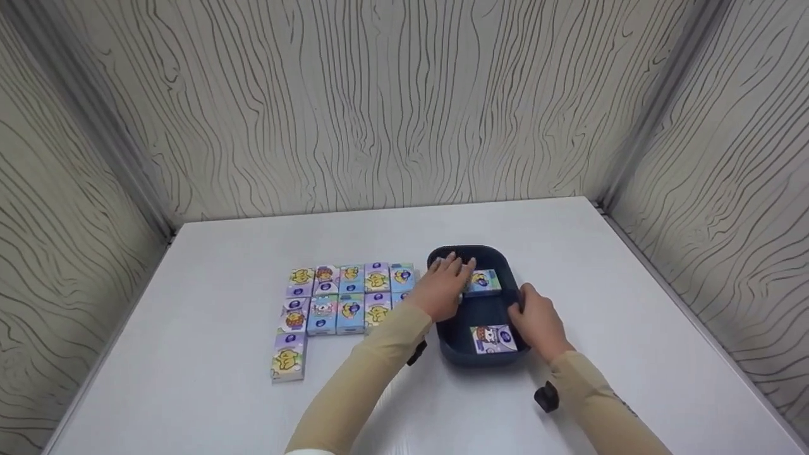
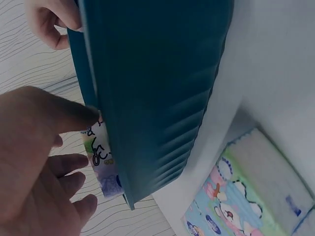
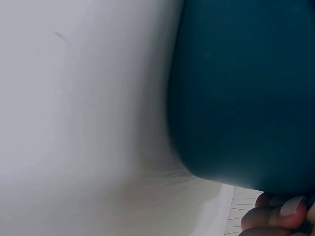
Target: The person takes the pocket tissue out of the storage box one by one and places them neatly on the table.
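Observation:
A dark teal plastic bin [image 1: 479, 360] stands on the table. My left hand [image 1: 441, 287] is over its far left part, fingers spread. In the left wrist view, the thumb touches a cartoon-printed tissue packet [image 2: 102, 160] at the rim, and the other fingertips stay close above it. My right hand [image 1: 540, 322] grips the bin's right rim, thumb on the inner side. Its curled fingers [image 3: 270, 216] show below the bin wall in the right wrist view. Inside the bin, one packet [image 1: 484, 281] lies beside my left fingers and another packet [image 1: 493, 339] lies at the near end.
Left of the bin, several similar packets [image 1: 351, 313] lie in close rows on the white table [image 1: 221, 360]. One packet [image 1: 289, 358] forms the near left end of the group. Wood-grain panels [image 1: 379, 107] enclose the table at the back and sides.

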A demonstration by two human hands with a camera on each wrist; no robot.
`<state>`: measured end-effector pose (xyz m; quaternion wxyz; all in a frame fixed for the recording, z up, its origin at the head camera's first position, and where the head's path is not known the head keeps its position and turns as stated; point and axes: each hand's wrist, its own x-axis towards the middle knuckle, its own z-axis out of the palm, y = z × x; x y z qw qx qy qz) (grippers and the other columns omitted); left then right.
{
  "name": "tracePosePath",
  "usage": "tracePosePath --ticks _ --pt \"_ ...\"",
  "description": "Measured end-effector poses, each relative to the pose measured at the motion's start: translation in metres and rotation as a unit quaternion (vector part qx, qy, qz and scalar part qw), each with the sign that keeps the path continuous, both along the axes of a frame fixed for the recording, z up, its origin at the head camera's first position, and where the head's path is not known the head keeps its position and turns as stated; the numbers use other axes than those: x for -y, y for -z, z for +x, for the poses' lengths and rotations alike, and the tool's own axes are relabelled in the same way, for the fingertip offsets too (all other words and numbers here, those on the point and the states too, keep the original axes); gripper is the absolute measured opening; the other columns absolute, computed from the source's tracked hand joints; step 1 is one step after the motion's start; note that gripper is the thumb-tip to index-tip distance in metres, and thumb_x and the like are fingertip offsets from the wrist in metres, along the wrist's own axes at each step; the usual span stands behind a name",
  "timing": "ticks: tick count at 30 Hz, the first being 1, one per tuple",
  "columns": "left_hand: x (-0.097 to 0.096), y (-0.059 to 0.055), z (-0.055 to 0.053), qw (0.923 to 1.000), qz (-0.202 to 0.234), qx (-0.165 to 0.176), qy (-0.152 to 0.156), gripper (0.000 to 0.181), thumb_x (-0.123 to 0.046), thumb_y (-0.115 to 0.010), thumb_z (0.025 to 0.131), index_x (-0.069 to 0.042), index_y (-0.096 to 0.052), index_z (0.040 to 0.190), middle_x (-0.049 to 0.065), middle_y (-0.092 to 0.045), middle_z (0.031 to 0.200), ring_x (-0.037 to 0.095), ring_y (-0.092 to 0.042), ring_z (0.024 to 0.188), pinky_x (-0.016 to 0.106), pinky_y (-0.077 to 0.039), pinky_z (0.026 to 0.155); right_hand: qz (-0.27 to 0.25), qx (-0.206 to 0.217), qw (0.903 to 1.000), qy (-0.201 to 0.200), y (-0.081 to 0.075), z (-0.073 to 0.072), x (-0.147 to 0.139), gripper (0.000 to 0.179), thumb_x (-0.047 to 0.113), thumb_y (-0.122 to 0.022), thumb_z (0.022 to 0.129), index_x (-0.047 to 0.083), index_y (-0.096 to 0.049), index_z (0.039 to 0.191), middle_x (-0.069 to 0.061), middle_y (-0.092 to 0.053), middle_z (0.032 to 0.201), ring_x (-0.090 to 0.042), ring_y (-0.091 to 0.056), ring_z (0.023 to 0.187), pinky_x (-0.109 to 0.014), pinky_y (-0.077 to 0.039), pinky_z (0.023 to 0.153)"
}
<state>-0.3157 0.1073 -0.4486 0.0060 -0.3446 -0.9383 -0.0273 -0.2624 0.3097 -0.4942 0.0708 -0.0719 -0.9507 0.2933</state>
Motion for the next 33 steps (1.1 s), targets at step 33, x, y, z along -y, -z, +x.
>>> tracePosePath --ticks 33 --pt "0.009 0.011 0.016 0.9698 -0.064 -0.233 0.035 0.034 -0.014 -0.064 0.092 -0.019 -0.048 0.121 0.005 -0.053 0.116 0.022 -0.055 0.107 0.038 -0.048 0.095 -0.004 0.028 0.9996 0.004 -0.001 -0.001 0.002 0.016 0.011 -0.052 0.091 0.0 -0.05 0.102 -0.015 -0.061 0.087 -0.025 -0.057 0.076 -0.042 -0.05 0.066"
